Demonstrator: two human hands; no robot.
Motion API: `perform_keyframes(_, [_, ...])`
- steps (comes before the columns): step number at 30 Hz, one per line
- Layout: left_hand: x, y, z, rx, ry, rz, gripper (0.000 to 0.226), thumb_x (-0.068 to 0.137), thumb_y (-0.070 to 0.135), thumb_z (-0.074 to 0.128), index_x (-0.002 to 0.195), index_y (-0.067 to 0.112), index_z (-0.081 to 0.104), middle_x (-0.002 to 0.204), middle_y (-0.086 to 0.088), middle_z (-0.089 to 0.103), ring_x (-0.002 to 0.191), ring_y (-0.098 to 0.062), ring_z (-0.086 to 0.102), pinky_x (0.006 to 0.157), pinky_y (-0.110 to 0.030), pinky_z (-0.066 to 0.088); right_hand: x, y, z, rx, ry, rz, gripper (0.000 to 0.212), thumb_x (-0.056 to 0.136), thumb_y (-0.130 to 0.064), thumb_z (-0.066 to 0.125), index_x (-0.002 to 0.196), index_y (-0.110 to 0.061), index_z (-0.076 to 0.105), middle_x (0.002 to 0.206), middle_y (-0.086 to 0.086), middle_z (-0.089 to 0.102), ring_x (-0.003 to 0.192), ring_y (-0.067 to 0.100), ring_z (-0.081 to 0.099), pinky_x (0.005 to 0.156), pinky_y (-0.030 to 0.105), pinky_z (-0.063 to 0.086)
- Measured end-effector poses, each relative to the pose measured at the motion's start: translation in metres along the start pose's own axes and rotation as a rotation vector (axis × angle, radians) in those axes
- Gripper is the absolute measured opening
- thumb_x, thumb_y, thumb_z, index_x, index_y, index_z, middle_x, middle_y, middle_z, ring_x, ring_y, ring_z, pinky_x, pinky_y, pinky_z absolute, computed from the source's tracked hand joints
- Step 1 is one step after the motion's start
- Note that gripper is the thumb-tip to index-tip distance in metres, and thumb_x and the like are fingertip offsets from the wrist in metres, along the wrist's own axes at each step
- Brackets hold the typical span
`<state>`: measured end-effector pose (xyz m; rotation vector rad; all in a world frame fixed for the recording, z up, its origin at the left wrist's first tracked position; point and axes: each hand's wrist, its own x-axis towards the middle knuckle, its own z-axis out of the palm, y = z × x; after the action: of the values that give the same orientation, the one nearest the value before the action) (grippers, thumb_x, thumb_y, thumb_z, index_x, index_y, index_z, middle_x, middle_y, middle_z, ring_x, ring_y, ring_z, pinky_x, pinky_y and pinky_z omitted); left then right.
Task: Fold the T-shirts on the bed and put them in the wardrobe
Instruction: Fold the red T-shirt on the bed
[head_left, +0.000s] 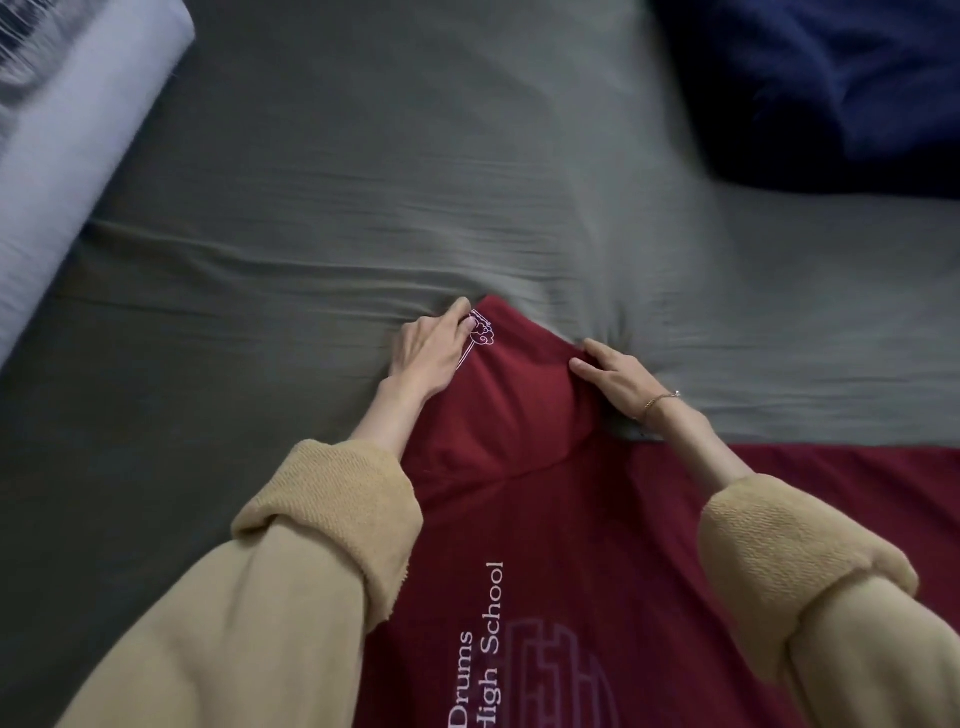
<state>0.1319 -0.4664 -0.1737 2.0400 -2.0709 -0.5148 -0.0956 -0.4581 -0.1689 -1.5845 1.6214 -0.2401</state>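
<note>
Red T-shirt (545, 519) on the bed (363, 182) is gripped at its folded sleeve by left hand (431, 348) and right hand (618, 379), fingers curled into the cloth.

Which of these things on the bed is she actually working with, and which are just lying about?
In use:
red T-shirt
left hand, pinching its sleeve
right hand, gripping the sleeve's other edge

Lying about:
grey bed sheet
dark blue fabric
white bedding
</note>
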Motion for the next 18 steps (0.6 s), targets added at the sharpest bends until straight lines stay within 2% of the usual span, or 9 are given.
perform_keyframes(1, [0.0, 0.0, 0.001, 0.012, 0.012, -0.001, 0.033, 0.102, 0.038, 0.03, 0.118, 0.015, 0.048, 0.106, -0.021, 0.065, 0.102, -0.041, 0.058, 0.078, -0.04, 0.039, -0.002, -0.002, 0.0, 0.019, 0.008, -0.001, 0.037, 0.099, -0.021, 0.046, 0.128, 0.001, 0.049, 0.129, 0.016, 0.053, 0.123, 0.026, 0.045, 0.092, 0.022, 0.028])
perform_keyframes(2, [-0.001, -0.001, 0.002, 0.011, 0.024, -0.003, 0.033, 0.102, 0.039, 0.03, 0.116, 0.015, 0.049, 0.105, -0.021, 0.066, 0.1, -0.041, 0.058, 0.076, -0.04, 0.039, 0.0, 0.001, 0.0, 0.039, 0.009, 0.01, 0.024, 0.098, -0.021, 0.046, 0.114, -0.005, 0.055, 0.113, 0.014, 0.058, 0.111, 0.025, 0.049, 0.085, 0.022, 0.032])
perform_keyframes(3, [-0.001, 0.0, 0.003, 0.001, 0.031, -0.006, 0.033, 0.102, 0.039, 0.03, 0.112, 0.015, 0.049, 0.103, -0.02, 0.066, 0.099, -0.041, 0.058, 0.075, -0.04, 0.038, -0.001, 0.001, 0.0, 0.057, 0.011, 0.015, 0.012, 0.098, -0.02, 0.047, 0.093, -0.012, 0.054, 0.094, 0.006, 0.057, 0.097, 0.022, 0.048, 0.074, 0.02, 0.034])
perform_keyframes(4, [-0.002, 0.001, 0.003, -0.014, 0.036, -0.013, 0.033, 0.102, 0.039, 0.03, 0.109, 0.015, 0.05, 0.102, -0.02, 0.067, 0.099, -0.04, 0.058, 0.075, -0.04, 0.037, 0.001, 0.003, 0.001, 0.074, 0.015, 0.01, 0.019, 0.097, -0.02, 0.047, 0.079, -0.018, 0.046, 0.079, -0.001, 0.051, 0.086, 0.019, 0.043, 0.065, 0.016, 0.033])
perform_keyframes(6, [-0.004, 0.003, 0.002, -0.042, 0.038, -0.04, 0.032, 0.102, 0.039, 0.03, 0.107, 0.014, 0.05, 0.102, -0.018, 0.067, 0.099, -0.04, 0.058, 0.075, -0.039, 0.036, 0.001, 0.003, 0.0, 0.101, 0.021, 0.023, 0.029, 0.097, -0.019, 0.047, 0.07, -0.021, 0.036, 0.07, -0.006, 0.042, 0.08, 0.017, 0.038, 0.061, 0.01, 0.032])
perform_keyframes(9, [-0.006, 0.005, 0.001, -0.077, 0.028, -0.084, 0.033, 0.102, 0.04, 0.029, 0.11, 0.015, 0.05, 0.108, -0.017, 0.066, 0.104, -0.038, 0.057, 0.077, -0.038, 0.035, -0.002, 0.001, 0.0, 0.112, 0.028, 0.006, 0.026, 0.096, -0.02, 0.048, 0.072, -0.022, 0.038, 0.072, -0.008, 0.043, 0.08, 0.015, 0.038, 0.062, 0.009, 0.032])
perform_keyframes(13, [-0.013, 0.007, 0.005, -0.204, -0.009, -0.134, 0.035, 0.099, 0.044, 0.036, 0.112, 0.013, 0.048, 0.112, -0.012, 0.065, 0.108, -0.033, 0.056, 0.077, -0.032, 0.029, -0.008, -0.001, -0.003, 0.221, 0.037, 0.003, 0.013, 0.092, -0.024, 0.055, 0.088, -0.019, 0.045, 0.085, -0.003, 0.051, 0.084, 0.013, 0.042, 0.062, 0.005, 0.032])
perform_keyframes(15, [-0.016, 0.009, 0.007, -0.278, -0.02, -0.151, 0.034, 0.099, 0.041, 0.04, 0.113, 0.01, 0.046, 0.117, -0.012, 0.061, 0.112, -0.031, 0.054, 0.079, -0.029, 0.027, -0.014, -0.002, -0.007, 0.246, 0.072, 0.0, 0.02, 0.09, -0.022, 0.06, 0.098, -0.016, 0.042, 0.093, 0.002, 0.056, 0.087, 0.014, 0.047, 0.062, 0.003, 0.033])
perform_keyframes(18, [-0.016, 0.009, 0.006, -0.331, -0.064, -0.191, 0.032, 0.099, 0.038, 0.039, 0.114, 0.01, 0.044, 0.123, -0.012, 0.058, 0.115, -0.031, 0.052, 0.085, -0.031, 0.029, -0.026, 0.002, -0.009, 0.266, 0.175, -0.066, 0.03, 0.085, -0.011, 0.065, 0.098, -0.017, 0.039, 0.088, 0.004, 0.059, 0.083, 0.015, 0.054, 0.073, 0.016, 0.039])
